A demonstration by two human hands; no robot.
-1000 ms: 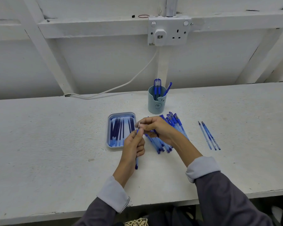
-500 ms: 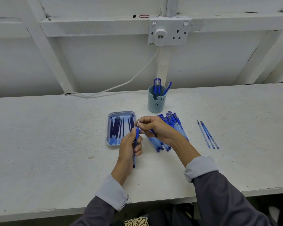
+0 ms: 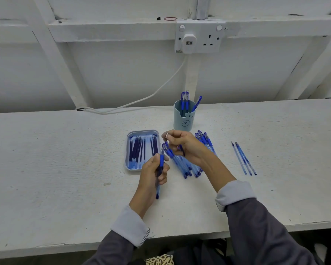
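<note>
Job in hand: I read this as pen work, one pen at a time, with the tip piece off the barrel. I cannot tell from here whether the pens are being put together or taken apart.

Left hand: my left hand (image 3: 151, 175) is curled round a blue pen (image 3: 161, 159), holding it roughly upright just above the table (image 3: 65, 169), its grip end uppermost.

Right hand: my right hand (image 3: 185, 145) is raised over the pile and pinches a small metal tip (image 3: 167, 135) between thumb and forefinger, clear of the pen. Something dark blue shows under its palm, and I cannot tell if it is held.

Where the parts are: the pen is just right of the tray (image 3: 129, 165). The tip is above and to the right of it, not touching.

Done, as I judge it: a few capped pens stand in the cup (image 3: 183, 122), three barrels (image 3: 244, 159) lie apart on the right, and many refills (image 3: 139, 150) lie in the tray.

Left: a sizeable pile (image 3: 189, 168) of pens lies between the tray and the three barrels, so I put this well short of finished.

This pen: tip and barrel are separate, so its step is only half made.
</note>
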